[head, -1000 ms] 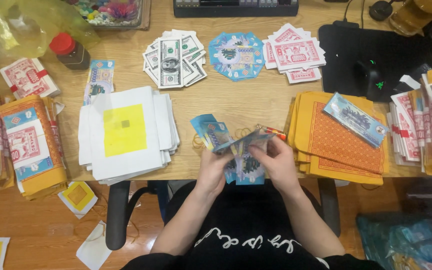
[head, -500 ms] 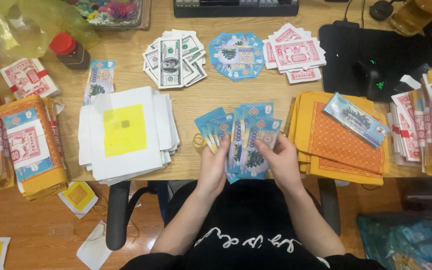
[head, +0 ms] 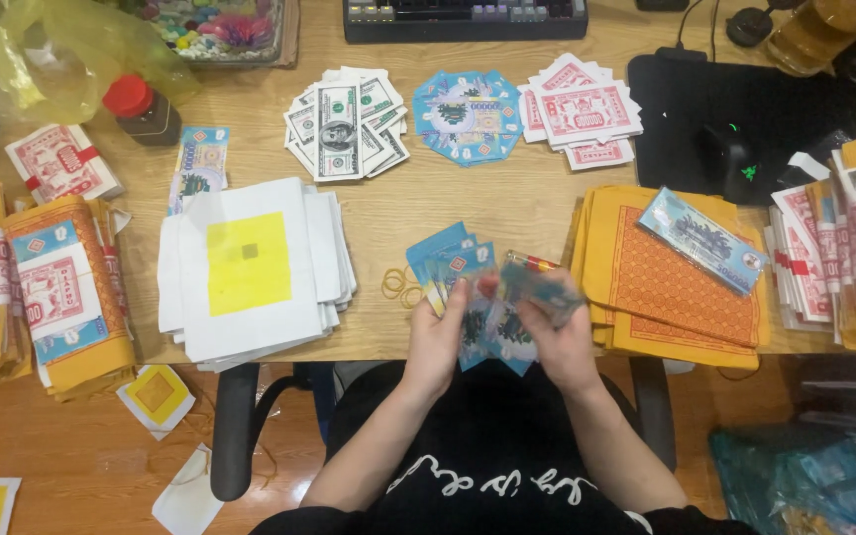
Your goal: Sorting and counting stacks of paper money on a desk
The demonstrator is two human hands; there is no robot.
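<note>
At the far left edge of the table [head: 547, 208], banded yellow bundles [head: 47, 287] lie stacked, partly cut off by the frame. Next come white sheets [head: 250, 267] with a yellow square in the middle, piled in a loose stack, likely so one can be lifted off at a time. Above them sits a red-capped jar [head: 141, 109], and further along three fans of notes, green [head: 344, 124], blue [head: 466, 117] and red [head: 579, 109], each kind spread apart from the others, sorted by colour. Rubber bands [head: 400, 287] lie just left of the hands.

The left hand [head: 438, 337] grips a fan of blue notes [head: 463, 272] at the near table edge, over the lap, thumb on top to keep them splayed. The right hand [head: 557, 332] is closed on the fan's right side; the notes there are blurred, so how many it pinches I cannot tell. A red strip [head: 532, 262] shows behind them, too smeared to identify.

To the right lie orange sheets [head: 676, 282] with one blue bundle [head: 702, 240] on top, then banded red-and-white stacks [head: 844, 248] running out of frame. The dark corner beyond the mouse [head: 730, 163] is hard to read.
</note>
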